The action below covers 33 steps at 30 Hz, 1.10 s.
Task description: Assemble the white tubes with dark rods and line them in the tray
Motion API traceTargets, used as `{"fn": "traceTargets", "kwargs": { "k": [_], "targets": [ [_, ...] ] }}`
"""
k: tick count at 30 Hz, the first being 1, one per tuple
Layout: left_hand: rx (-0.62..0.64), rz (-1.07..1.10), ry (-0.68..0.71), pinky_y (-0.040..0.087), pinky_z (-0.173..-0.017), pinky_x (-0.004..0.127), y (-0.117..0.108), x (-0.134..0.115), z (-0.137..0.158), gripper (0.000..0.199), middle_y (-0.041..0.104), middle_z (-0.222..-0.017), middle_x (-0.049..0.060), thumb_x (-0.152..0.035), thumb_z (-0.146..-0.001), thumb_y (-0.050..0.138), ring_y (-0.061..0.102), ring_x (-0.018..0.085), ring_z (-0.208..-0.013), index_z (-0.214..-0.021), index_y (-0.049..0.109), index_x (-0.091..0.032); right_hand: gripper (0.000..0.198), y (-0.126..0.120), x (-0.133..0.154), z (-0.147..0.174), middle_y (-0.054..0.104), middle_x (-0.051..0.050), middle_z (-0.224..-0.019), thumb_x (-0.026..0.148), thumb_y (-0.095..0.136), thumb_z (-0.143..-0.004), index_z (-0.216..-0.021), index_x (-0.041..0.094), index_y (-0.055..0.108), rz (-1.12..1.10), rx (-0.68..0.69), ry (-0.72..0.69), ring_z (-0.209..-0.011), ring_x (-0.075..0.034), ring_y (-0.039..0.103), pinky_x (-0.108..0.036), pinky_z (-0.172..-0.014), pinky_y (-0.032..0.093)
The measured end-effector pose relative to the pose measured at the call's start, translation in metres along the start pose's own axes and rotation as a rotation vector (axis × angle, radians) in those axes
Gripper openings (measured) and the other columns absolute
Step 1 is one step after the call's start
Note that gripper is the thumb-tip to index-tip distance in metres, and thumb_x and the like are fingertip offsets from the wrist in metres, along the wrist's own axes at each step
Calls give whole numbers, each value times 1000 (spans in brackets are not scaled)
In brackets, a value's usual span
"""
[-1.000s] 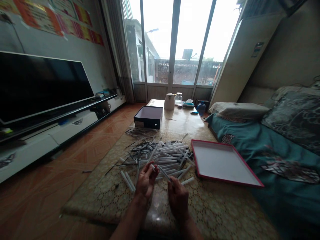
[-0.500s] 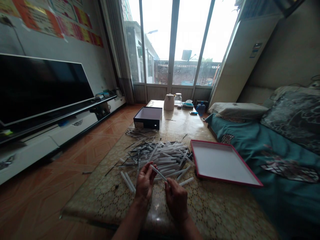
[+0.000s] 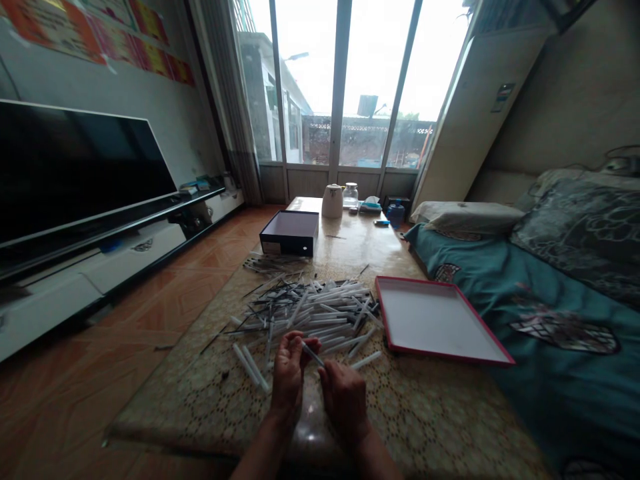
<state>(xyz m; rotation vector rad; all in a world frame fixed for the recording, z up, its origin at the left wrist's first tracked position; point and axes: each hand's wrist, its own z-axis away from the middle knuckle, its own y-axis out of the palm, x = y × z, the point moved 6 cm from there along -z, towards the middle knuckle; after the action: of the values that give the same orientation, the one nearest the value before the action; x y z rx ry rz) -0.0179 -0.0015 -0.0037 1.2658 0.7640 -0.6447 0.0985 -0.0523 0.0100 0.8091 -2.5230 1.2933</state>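
My left hand (image 3: 289,370) pinches one end of a slim grey-white pen-like stick (image 3: 313,354) between thumb and fingers. My right hand (image 3: 345,393) is closed around the other end, lower and to the right. The stick slants between both hands just above the table's near part. Right beyond my hands spreads a loose pile of white tubes and thin dark sticks (image 3: 320,310). Two white tubes (image 3: 250,367) lie apart on the left of my left hand, and another white tube (image 3: 367,360) lies just past my right hand.
A shallow red-rimmed box lid (image 3: 440,317) lies at the right of the pile. Behind the pile stands an open dark blue box (image 3: 287,243). Farther back are a pale jug (image 3: 333,202), a glass jar (image 3: 351,195) and a tissue pack (image 3: 370,207). A teal-covered couch (image 3: 475,280) borders the table's right.
My hands have come closer together along the stick, so less of it shows between them. The whole view has shifted slightly.
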Motion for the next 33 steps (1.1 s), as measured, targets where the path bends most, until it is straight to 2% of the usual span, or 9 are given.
{"fn": "traceTargets", "kwargs": {
  "k": [6,10,16,22,24,27,31,33],
  "targets": [
    [51,-44,1,52,-71,31,6,1,-1,26,70,-70,3,-37,-76,66,67,16,-66,-90,56,-17,33,1,-5,2,59,-1,-59,27,33,-97,-71,19,53,-73,8,46,-52,-13,55,-24,-53,26],
    [116,-67,0,52,-71,31,17,-1,-1,26,70,-70,3,-37,-77,65,67,16,-66,-91,57,-18,34,2,-13,2,58,0,-59,28,33,-96,-70,19,53,-233,4,125,-52,-11,55,-22,-52,29],
    [155,-104,4,52,-70,31,25,-2,0,25,69,-69,2,-37,-76,66,67,16,-66,-91,58,-18,39,0,-21,-2,51,3,-53,34,35,-95,-62,19,50,-513,59,267,-49,-10,48,-20,-50,32],
    [174,-90,-4,53,-75,33,31,-2,-2,28,71,-73,4,-36,-76,66,69,19,-73,-96,59,-18,38,1,-26,-5,50,3,-55,37,38,-93,-63,18,50,-617,77,334,-51,-10,45,-20,-50,34],
    [175,-65,-44,53,-79,35,32,-1,-4,36,72,-83,8,-37,-75,68,69,21,-81,-104,58,-18,37,2,-25,-5,51,3,-56,38,38,-93,-65,18,52,-594,73,335,-51,-10,46,-20,-51,35],
    [107,-81,-38,54,-77,37,22,-5,-6,52,71,-100,12,-44,-74,66,68,24,-89,-117,52,-19,35,-3,-26,-5,55,2,-59,39,37,-93,-73,18,57,-544,-13,369,-54,-12,50,-21,-54,38],
    [-16,-415,117,54,-61,32,-5,-14,0,46,72,-80,9,-46,-71,67,68,22,-67,-105,59,-15,33,-29,-45,-11,66,-4,-79,39,36,-93,-93,18,61,-495,-239,492,-69,-16,59,-23,-63,43],
    [-3,-580,152,52,-58,30,-15,-12,5,39,70,-71,6,-42,-70,69,67,21,-62,-98,63,-16,36,-44,-65,-21,66,-5,-76,41,36,-91,-96,16,61,-454,-252,564,-64,-17,59,-24,-59,43]
  ]
}}
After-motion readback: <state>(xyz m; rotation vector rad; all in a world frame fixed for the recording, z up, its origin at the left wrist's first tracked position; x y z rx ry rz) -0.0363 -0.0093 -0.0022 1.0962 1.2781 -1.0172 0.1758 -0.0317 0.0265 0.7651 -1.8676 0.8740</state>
